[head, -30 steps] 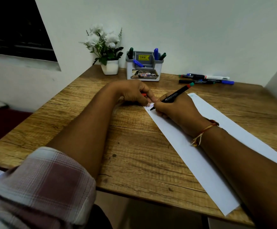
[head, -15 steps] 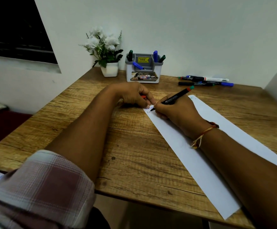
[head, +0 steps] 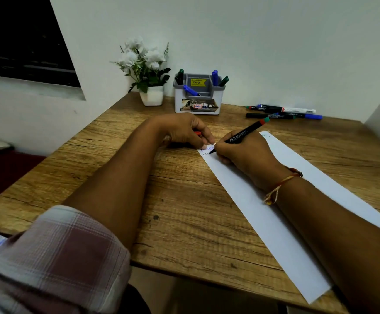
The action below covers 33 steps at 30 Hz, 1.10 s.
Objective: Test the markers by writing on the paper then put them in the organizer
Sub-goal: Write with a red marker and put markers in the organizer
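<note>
Right grip: our right hand [head: 241,152] pinched the slim black plastic marker [head: 241,134] low on its barrel, tip on the paper, centre frame.
Left grip: our left hand [head: 184,130] curled round a small red cap [head: 197,133], fingertips pinning the long white paper strip [head: 263,214].
Handling: we judged the marker light, stiff and smooth.
Organizer: the grey-and-white plastic organizer [head: 199,96] stood upper centre, well apart.

Bare tabletop [head: 229,120] strip before organizer [head: 198,103]; flower pot [head: 151,95] just left of it; loose markers [head: 284,112] to right; wall [head: 252,53] behind.
</note>
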### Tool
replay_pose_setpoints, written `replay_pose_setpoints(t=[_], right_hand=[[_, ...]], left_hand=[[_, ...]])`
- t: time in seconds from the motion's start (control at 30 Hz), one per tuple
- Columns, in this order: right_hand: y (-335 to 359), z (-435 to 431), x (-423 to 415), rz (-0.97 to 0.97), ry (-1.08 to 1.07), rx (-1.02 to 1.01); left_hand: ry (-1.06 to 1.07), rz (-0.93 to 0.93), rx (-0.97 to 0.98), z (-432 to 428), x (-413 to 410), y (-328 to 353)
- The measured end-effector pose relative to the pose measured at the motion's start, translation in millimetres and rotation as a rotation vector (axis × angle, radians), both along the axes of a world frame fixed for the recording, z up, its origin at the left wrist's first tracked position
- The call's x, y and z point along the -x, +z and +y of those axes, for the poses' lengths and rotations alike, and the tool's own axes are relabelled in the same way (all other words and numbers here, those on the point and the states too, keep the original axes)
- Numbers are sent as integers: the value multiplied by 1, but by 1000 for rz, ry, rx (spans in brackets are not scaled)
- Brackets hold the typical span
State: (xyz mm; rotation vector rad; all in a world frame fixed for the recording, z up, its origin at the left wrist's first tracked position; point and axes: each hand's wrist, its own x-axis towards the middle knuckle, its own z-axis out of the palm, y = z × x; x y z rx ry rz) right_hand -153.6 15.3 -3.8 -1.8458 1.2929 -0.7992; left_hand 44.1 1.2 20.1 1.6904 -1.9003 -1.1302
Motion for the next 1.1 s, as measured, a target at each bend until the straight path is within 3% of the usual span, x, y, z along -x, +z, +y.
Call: replay_pose_setpoints(t=[1.1], right_hand=[[4, 5, 0, 5, -26, 3]], left_hand=[[9, -3, 0, 5, 4, 2]])
